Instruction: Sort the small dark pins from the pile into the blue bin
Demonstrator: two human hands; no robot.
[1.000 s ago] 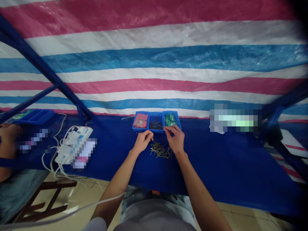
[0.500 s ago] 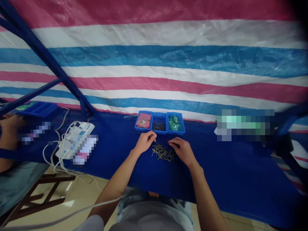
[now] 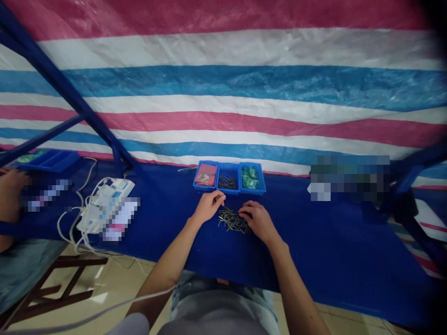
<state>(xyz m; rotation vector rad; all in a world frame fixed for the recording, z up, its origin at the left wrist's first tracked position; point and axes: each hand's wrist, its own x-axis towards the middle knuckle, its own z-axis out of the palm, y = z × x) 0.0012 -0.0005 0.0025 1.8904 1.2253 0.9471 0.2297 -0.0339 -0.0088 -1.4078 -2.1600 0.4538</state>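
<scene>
I see two bare hands over a table covered in a dark blue cloth (image 3: 314,242). Between them lies a loose pile of thin gold and dark metal pins (image 3: 233,220). The pins cross over each other every which way.

The left hand (image 3: 208,206) is just up and to the left of the pile, not on top of it. Its thumb and fingers are pinched together, almost closed. I can't tell if a pin is in that pinch, because it is too small to see.

The right hand (image 3: 258,221) is at the right side of the pile, palm down, with its fingers bent a little. Its fingertips (image 3: 246,215) touch the edge of the pile or are just beside it. I can't tell which, and I can't tell if they hold a pin.

Just past the pile, three blue plastic trays sit side by side. The left tray (image 3: 206,174) holds a red bag (image 3: 205,174), the middle tray (image 3: 227,182) holds a heap of dark pins (image 3: 227,182), and the right tray (image 3: 250,177) holds small green pieces (image 3: 249,177).

Far to the left are a white power strip (image 3: 104,207) with white cords (image 3: 70,230) and another person's hand (image 3: 12,184). Behind it all hangs a pink, white and blue striped plastic sheet (image 3: 223,83).
</scene>
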